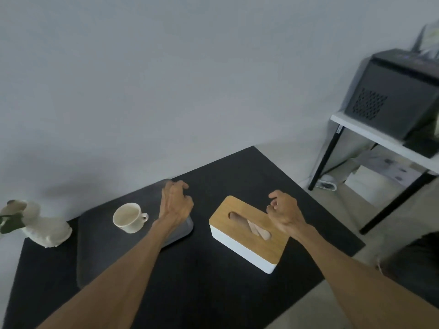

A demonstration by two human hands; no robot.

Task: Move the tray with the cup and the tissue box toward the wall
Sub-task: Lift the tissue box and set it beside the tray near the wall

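A dark grey tray (99, 255) lies on the black table (202, 281), its far edge close to the wall. A cream cup (129, 217) with its handle to the right stands on the tray. A white tissue box (247, 233) with a wooden lid sits on the table to the right of the tray. My left hand (175, 203) hovers over the tray's right far corner, fingers curled and apart, holding nothing. My right hand (285, 212) floats above the tissue box's far right side, fingers loosely curled, empty.
A white vase-like ornament (45, 226) with a green leaf stands at the table's left far corner. The grey wall (166, 91) runs behind the table. A white shelf (380, 136) with a black device (399, 91) stands to the right.
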